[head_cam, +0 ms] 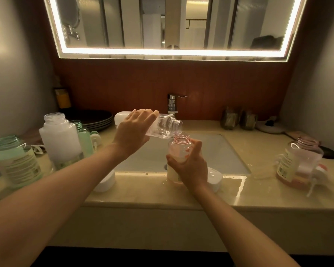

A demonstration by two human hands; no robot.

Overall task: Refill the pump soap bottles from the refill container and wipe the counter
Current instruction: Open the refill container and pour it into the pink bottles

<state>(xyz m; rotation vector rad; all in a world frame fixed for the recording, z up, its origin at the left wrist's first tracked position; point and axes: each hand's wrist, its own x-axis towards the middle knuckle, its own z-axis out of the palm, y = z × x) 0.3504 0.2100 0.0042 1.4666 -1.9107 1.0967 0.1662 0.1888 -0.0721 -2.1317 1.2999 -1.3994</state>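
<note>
My left hand (132, 132) grips a clear refill container (166, 125), tipped almost flat with its open neck pointing right, just above the mouth of a pink soap bottle (178, 149). My right hand (189, 166) wraps that uncapped bottle, which stands on the counter's front strip (229, 189) by the sink (216, 151); pale liquid fills its lower part. No stream is visible between the two openings. A second pink bottle (299, 164) stands open at the right with its pump (316, 176) lying beside it.
At the left stand a tall white open bottle (60, 139), two green bottles (17, 162) (84, 137) and a loose pump head (95, 139). Two white caps (106, 182) (214, 178) rest on the front strip. Dark plates (96, 117) and the faucet (173, 104) are behind.
</note>
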